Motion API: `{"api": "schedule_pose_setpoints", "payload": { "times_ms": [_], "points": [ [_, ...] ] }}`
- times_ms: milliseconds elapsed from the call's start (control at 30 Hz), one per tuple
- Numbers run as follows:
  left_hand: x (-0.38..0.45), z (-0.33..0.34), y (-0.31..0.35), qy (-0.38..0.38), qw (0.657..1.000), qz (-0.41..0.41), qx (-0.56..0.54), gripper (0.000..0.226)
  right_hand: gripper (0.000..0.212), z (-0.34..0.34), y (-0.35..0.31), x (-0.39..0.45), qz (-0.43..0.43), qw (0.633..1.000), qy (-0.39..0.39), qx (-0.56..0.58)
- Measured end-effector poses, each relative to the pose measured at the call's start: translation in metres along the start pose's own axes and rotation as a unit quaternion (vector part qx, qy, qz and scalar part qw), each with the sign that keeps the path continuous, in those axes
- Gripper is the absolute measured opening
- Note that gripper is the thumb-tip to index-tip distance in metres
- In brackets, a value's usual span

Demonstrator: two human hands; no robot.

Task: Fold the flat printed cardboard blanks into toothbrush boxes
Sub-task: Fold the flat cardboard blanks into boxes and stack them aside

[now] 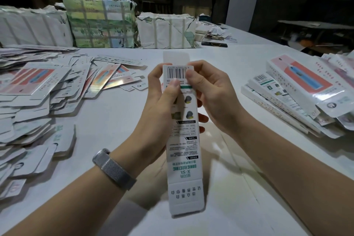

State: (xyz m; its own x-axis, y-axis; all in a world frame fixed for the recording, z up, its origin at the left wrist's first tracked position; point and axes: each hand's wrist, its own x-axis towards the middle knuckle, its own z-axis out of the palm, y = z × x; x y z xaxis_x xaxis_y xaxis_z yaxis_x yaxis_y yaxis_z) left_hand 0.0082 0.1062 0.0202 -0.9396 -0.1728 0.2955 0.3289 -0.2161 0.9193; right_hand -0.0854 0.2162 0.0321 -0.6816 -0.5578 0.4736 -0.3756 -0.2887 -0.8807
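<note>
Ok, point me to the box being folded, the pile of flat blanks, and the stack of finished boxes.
box being folded (182, 151): head view, printed back panel below the hands.
pile of flat blanks (38, 90): head view, top blank on the left.
stack of finished boxes (306, 80): head view, pink front of the top box.

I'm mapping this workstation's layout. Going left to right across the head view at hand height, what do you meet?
Heap of flat blanks → left hand → box being folded → right hand → stack of boxes.
</note>
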Motion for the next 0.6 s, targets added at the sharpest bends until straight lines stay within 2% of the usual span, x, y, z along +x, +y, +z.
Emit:
{"api": "schedule_pose_setpoints", "payload": {
  "times_ms": [100,267,367,467,600],
  "points": [
    [0.000,0.001,0.001,-0.012,1.000,-0.009,0.001,0.022,0.007,-0.002,-0.002,0.000,-0.001,0.999,-0.004,0.040],
    [0.000,0.001,0.000,-0.011,1.000,-0.027,0.003,0.042,0.034,-0.006,-0.008,0.002,-0.008,0.994,0.017,0.105],
    [0.001,0.001,0.000,0.001,0.999,-0.035,0.006,0.048,0.030,-0.007,-0.011,0.002,-0.002,0.997,0.030,0.077],
    [0.000,0.002,-0.001,0.005,0.999,-0.036,0.008,0.045,0.005,-0.007,-0.013,0.003,0.013,0.997,0.025,0.068],
    [-0.002,0.006,-0.003,-0.021,0.999,-0.041,0.019,0.037,0.018,-0.009,-0.018,0.006,0.051,0.997,0.019,0.046]
  ]
}}
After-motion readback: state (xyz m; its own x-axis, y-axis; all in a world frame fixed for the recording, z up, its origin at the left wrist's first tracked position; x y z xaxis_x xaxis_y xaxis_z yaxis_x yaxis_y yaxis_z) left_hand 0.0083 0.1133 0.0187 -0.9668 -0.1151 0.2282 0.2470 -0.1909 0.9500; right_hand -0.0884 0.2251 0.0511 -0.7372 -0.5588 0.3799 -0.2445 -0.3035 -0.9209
